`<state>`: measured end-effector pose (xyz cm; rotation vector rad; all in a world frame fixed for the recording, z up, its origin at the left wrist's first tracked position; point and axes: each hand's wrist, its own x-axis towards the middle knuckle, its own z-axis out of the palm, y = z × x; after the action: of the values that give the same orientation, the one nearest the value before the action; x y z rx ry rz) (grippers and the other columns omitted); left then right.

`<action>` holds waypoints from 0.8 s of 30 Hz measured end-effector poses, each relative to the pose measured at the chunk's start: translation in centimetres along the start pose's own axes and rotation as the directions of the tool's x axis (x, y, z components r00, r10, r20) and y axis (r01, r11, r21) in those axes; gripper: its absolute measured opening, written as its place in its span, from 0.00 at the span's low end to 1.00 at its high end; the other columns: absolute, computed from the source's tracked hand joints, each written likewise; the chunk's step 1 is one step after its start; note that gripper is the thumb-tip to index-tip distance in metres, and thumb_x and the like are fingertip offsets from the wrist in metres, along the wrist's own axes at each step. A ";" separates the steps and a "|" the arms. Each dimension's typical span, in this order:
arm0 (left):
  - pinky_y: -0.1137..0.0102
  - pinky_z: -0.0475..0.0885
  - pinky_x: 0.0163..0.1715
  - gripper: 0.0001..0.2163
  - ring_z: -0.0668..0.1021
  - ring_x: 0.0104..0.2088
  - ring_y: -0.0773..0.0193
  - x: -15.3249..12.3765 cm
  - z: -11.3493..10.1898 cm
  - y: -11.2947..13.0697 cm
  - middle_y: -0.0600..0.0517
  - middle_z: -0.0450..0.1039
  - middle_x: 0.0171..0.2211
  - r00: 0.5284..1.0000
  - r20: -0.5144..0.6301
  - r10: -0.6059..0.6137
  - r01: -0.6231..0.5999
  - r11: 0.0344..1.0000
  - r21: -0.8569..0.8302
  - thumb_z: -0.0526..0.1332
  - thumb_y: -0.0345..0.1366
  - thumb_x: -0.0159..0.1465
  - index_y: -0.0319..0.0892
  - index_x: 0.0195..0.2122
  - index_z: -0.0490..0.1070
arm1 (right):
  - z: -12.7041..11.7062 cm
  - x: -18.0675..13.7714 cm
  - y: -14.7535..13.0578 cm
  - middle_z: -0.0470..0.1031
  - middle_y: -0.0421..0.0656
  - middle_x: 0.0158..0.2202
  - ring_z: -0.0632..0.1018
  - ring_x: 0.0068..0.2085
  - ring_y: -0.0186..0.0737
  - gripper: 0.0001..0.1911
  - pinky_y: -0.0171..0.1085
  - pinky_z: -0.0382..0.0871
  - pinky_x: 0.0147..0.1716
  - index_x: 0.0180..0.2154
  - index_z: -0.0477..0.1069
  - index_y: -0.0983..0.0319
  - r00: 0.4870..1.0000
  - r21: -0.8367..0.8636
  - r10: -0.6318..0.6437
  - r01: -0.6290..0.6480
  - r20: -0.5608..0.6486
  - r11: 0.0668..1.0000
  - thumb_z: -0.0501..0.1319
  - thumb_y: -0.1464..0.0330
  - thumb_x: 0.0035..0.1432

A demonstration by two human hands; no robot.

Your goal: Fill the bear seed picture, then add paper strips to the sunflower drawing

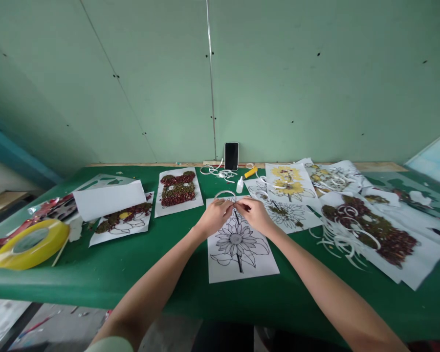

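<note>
A thin white strip [225, 192] arcs in a loop just beyond my fingertips. My left hand [219, 214] and my right hand [252, 211] meet over the top of a sheet with a black-line sunflower drawing [236, 239]. Both hands are closed in a pinch on the strip, their fingertips nearly touching. Its ends are hidden by the fingers. The sheet lies flat on the green table, its upper part covered by my hands. Just past them stands a small white bottle [239, 185].
A phone [231, 156] leans on the wall, near curled white strips [220, 172] and a yellow-handled tool [251, 172]. Decorated flower sheets [289, 183] and tangled strips [342, 237] spread at right. At left lie a yellow tape roll [32, 244], a blank sheet [110, 200] and a dark-red picture [178, 190].
</note>
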<state>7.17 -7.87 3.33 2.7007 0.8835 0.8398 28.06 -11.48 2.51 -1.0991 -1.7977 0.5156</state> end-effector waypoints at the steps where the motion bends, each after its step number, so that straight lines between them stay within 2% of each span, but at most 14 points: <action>1: 0.59 0.77 0.46 0.10 0.80 0.36 0.58 0.0 0.0 0.1 0.49 0.78 0.35 1.000 -0.021 0.002 -0.002 1.000 -0.004 0.53 0.33 0.79 0.41 0.46 0.74 | 0.0 0.0 -0.1 0.69 0.40 0.29 0.69 0.31 0.39 0.16 0.38 0.63 0.32 0.32 0.74 0.58 1.000 0.026 0.015 -0.015 -0.006 1.000 0.61 0.59 0.73; 6: 0.60 0.77 0.45 0.10 0.80 0.38 0.57 -0.1 0.1 0.6 0.48 0.79 0.36 0.994 -0.110 0.017 -0.016 1.000 0.015 0.54 0.33 0.79 0.41 0.45 0.75 | 0.0 0.2 -0.6 0.69 0.40 0.28 0.68 0.31 0.40 0.21 0.39 0.62 0.31 0.31 0.77 0.59 0.995 0.170 0.097 -0.095 -0.004 0.981 0.63 0.52 0.70; 9: 0.61 0.77 0.43 0.10 0.81 0.38 0.58 -0.1 0.2 0.6 0.48 0.79 0.35 0.989 -0.139 0.045 -0.039 0.998 0.046 0.54 0.32 0.79 0.41 0.45 0.75 | -0.3 0.4 -0.6 0.65 0.39 0.25 0.64 0.30 0.39 0.25 0.38 0.57 0.28 0.28 0.78 0.59 0.986 0.275 0.160 -0.167 0.045 0.947 0.66 0.46 0.67; 12: 0.62 0.77 0.42 0.10 0.81 0.36 0.59 -0.3 0.3 0.4 0.49 0.79 0.33 0.984 -0.160 0.077 -0.068 0.996 0.063 0.54 0.32 0.79 0.40 0.50 0.76 | -0.6 0.4 -0.4 0.57 0.36 0.23 0.57 0.27 0.35 0.28 0.38 0.48 0.26 0.25 0.76 0.59 0.966 0.385 0.227 -0.258 0.126 0.886 0.69 0.44 0.63; 15: 0.62 0.77 0.41 0.12 0.81 0.35 0.60 -0.3 0.4 0.2 0.49 0.80 0.34 0.978 -0.183 0.103 -0.096 0.994 0.049 0.54 0.32 0.79 0.40 0.57 0.76 | -0.6 0.4 0.0 0.54 0.35 0.23 0.54 0.27 0.34 0.26 0.39 0.45 0.27 0.26 0.78 0.60 0.944 0.481 0.269 -0.328 0.189 0.813 0.72 0.45 0.62; 18: 0.62 0.77 0.41 0.14 0.81 0.34 0.60 -0.4 0.4 0.2 0.50 0.80 0.33 0.968 -0.219 0.125 -0.119 0.992 0.037 0.54 0.32 0.80 0.39 0.59 0.75 | -0.6 0.3 0.1 0.54 0.34 0.23 0.54 0.27 0.34 0.23 0.39 0.45 0.27 0.29 0.81 0.60 0.928 0.552 0.294 -0.372 0.227 0.746 0.73 0.47 0.61; 24: 0.63 0.76 0.40 0.14 0.81 0.36 0.61 -0.5 0.4 0.5 0.50 0.79 0.33 0.949 -0.292 0.121 -0.117 0.993 0.032 0.55 0.33 0.79 0.42 0.60 0.77 | -0.5 0.5 -0.5 0.53 0.33 0.21 0.56 0.26 0.34 0.22 0.39 0.53 0.28 0.24 0.78 0.58 0.920 0.668 0.262 -0.391 0.290 0.633 0.75 0.51 0.60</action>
<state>7.38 -8.59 2.93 2.7063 0.7872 1.2926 28.18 -11.34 3.34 -0.8176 -1.2975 1.4424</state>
